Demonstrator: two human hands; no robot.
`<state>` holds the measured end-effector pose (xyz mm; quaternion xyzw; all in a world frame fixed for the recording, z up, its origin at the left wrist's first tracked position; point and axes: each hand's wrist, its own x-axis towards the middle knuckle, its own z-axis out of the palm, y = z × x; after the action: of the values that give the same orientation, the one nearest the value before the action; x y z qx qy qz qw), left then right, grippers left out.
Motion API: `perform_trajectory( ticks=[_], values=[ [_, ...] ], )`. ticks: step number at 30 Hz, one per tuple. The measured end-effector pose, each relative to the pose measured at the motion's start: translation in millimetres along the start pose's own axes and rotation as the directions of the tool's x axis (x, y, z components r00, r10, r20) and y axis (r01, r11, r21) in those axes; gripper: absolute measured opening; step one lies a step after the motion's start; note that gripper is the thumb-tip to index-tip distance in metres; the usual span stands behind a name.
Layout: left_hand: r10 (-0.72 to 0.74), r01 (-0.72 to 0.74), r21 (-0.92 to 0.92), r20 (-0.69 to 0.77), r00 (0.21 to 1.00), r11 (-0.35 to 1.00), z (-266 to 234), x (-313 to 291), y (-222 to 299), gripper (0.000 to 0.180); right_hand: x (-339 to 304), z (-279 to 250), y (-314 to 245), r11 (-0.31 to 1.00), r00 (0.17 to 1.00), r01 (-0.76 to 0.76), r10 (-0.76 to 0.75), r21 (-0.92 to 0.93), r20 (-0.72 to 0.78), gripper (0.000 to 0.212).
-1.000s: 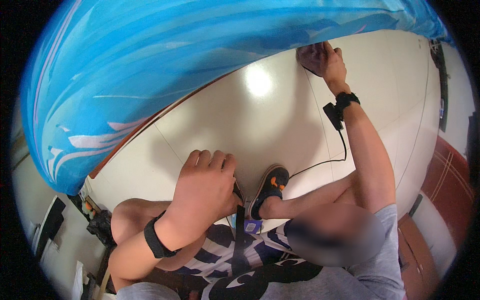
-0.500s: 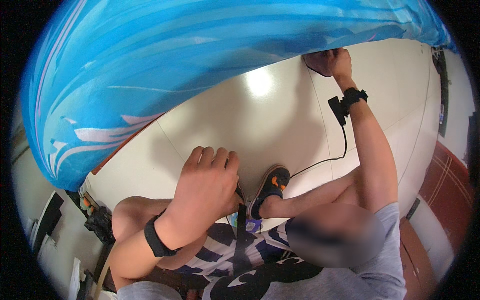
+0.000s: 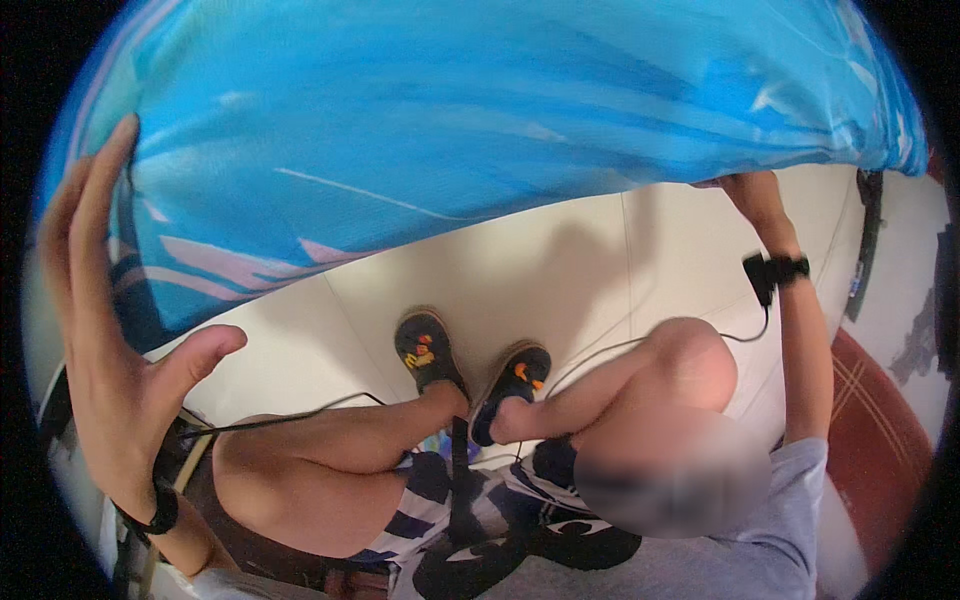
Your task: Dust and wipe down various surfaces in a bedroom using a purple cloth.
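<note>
A blue sheet [image 3: 450, 120] with white and pink streaks covers a large raised surface ahead of me. Over its left end, my left hand [image 3: 120, 370] is spread, thumb apart and long fingers along the cloth; whether they touch it I cannot tell. My right hand [image 3: 758, 198] reaches under the sheet's lower edge at the right, its fingertips hidden. A sliver of a dark brown flat thing [image 3: 708, 183] shows beside those fingers, and the hand seems closed on it; its kind is not clear. Black bands with a cable sit on my wrists.
My feet wear dark clogs [image 3: 425, 350] with coloured charms, on pale floor tiles [image 3: 570, 270]. Thin black cables run past my legs. A reddish-brown panel [image 3: 880, 400] with light lines stands at the right. A colourful packet [image 3: 440, 443] lies between my legs.
My left hand has moved from above my knee to the sheet's left end and spread out. The right hand has gone further under the sheet's edge, hiding most of the dark brown thing.
</note>
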<state>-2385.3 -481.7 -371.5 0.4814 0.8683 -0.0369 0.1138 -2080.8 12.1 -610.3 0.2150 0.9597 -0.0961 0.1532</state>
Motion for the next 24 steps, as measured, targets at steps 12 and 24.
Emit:
perform_trajectory(
  ticks=[12,24],
  values=[
    [0.327,-0.326,0.034,-0.056,0.943,0.945,5,17,-73,0.096,-33,-233,-75,0.545,0.546,0.673,-0.822,-0.499,-0.160,0.029],
    [0.188,-0.234,-0.004,-0.579,0.793,0.972,186,-89,-106,0.045,-25,-52,-144,0.218,0.255,0.885,-0.966,-0.412,0.036,0.012]
  ],
)
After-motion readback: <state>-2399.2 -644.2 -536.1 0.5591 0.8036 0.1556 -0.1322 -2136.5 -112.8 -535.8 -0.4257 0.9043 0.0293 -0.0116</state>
